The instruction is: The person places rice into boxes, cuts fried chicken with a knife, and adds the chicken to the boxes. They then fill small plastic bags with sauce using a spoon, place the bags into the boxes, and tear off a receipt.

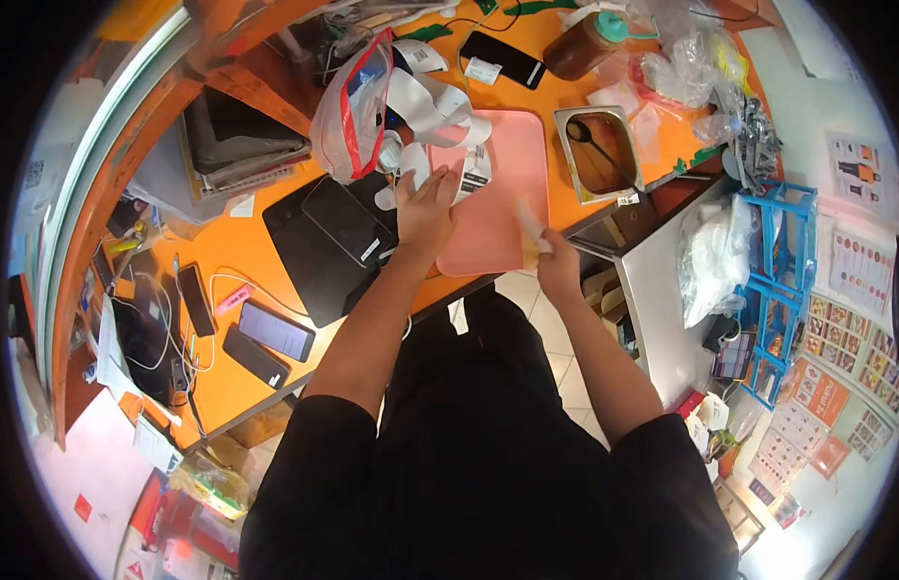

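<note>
A pink tray (507, 217) lies at the front edge of the orange table. My left hand (428, 215) reaches over its left side, the fingers closed around a small white object (414, 162) whose kind I cannot make out. Beside those fingers, on the tray, is a white item with black print (476, 170). Over the tray's right edge, my right hand (559, 268) grips a pale, narrow strip (530, 224), smeared by motion. Curled white paper (430, 108) and a clear bag with red trim (355, 111) sit just beyond my left hand.
A metal pan (604, 179) with a black ladle (594, 145) stands right of the tray. Behind are a phone (502, 60) and a brown jug (580, 48). Left lie a black device (319, 256), several phones and cables. A blue rack (773, 280) stands far right.
</note>
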The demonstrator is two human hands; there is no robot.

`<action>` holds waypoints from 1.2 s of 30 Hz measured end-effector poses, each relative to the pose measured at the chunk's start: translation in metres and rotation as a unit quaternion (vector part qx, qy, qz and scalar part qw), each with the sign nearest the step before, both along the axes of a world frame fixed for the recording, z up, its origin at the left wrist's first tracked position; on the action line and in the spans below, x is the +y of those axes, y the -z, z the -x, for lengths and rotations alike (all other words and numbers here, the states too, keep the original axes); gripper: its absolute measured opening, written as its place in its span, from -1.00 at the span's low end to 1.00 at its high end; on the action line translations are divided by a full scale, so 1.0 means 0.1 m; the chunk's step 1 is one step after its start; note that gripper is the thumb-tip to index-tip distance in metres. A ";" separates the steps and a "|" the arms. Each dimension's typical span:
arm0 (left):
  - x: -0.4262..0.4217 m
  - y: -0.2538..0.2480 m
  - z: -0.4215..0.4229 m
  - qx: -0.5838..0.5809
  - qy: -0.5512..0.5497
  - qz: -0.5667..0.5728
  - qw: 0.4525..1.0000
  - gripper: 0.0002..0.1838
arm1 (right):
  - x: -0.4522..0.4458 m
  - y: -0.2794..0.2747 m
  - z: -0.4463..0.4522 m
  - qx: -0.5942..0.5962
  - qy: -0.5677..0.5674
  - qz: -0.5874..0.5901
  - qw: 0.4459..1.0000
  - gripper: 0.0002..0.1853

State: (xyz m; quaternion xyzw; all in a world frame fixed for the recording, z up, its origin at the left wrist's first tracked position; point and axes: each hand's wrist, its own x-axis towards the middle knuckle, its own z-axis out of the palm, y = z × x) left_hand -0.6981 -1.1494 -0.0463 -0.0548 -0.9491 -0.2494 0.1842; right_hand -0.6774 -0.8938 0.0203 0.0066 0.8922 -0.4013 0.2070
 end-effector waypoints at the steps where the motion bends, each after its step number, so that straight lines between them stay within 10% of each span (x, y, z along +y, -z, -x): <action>1: 0.00 -0.01 -0.01 0.009 0.005 0.001 1.000 -0.57 | -0.08 -0.11 0.09 -0.023 0.077 0.014 0.997 -0.44; 5: 0.04 0.01 -0.03 0.000 -0.008 -0.020 1.000 -0.57 | -0.43 0.01 0.86 0.306 -0.035 -0.005 0.951 -0.46; 21: 0.07 0.00 -0.03 -0.047 -0.026 -0.004 0.999 -0.28 | -0.27 0.05 -0.38 0.135 -0.090 -0.184 0.970 -0.37; 29: 0.09 0.05 0.04 0.021 -0.050 0.013 0.998 -0.35 | -0.45 0.01 -0.32 0.132 -0.086 0.024 0.987 -0.44; 30: 0.12 -0.08 0.05 0.017 -0.046 0.000 0.999 -0.34 | -0.36 0.06 -0.20 -0.037 0.087 0.170 0.981 -0.48; 32: 0.11 -0.31 0.00 0.002 -0.036 -0.007 0.999 -0.26 | -0.19 -0.09 -0.02 -0.222 0.286 0.420 0.832 -0.54; 36: 0.11 -1.09 -0.42 0.127 -0.042 -0.124 0.983 -0.28 | -0.07 -0.79 0.34 -0.293 0.240 0.578 0.723 -0.48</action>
